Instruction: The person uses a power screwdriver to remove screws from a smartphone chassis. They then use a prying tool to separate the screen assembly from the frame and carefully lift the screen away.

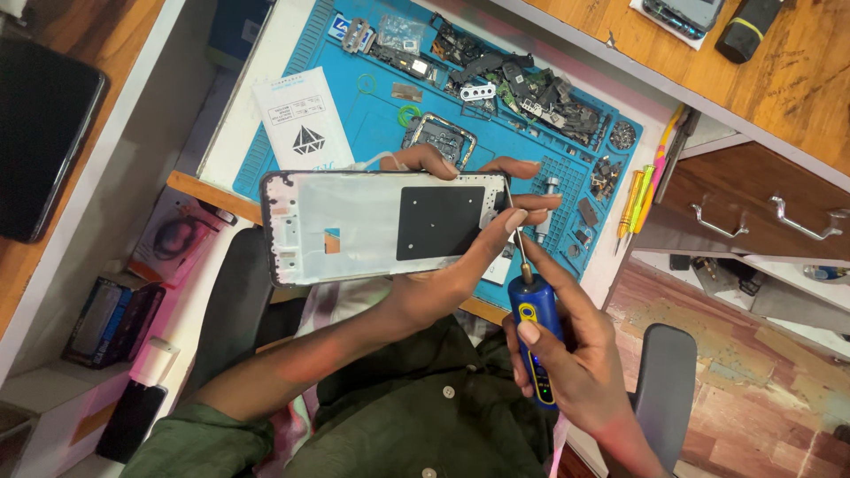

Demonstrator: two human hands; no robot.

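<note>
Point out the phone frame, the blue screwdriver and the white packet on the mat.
Phone frame [354,226], head view: on its pale inner plate.
Screwdriver [535,323], head view: on the blue handle, in the right hand [575,372].
White packet [303,119], head view: on its middle.

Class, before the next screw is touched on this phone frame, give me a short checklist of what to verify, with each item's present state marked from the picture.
1. Phone frame held firmly by the left hand, fingers wrapped around its right end: ok.
2. Screwdriver gripped by the right hand: ok.
3. Screwdriver tip seated at the frame's top right corner: cannot tell, too small to see.
4. Frame supported by the blue mat: not ok, it is held in the air over the lap.
5. Loose parts kept on the mat, away from the desk edge: ok.
</note>
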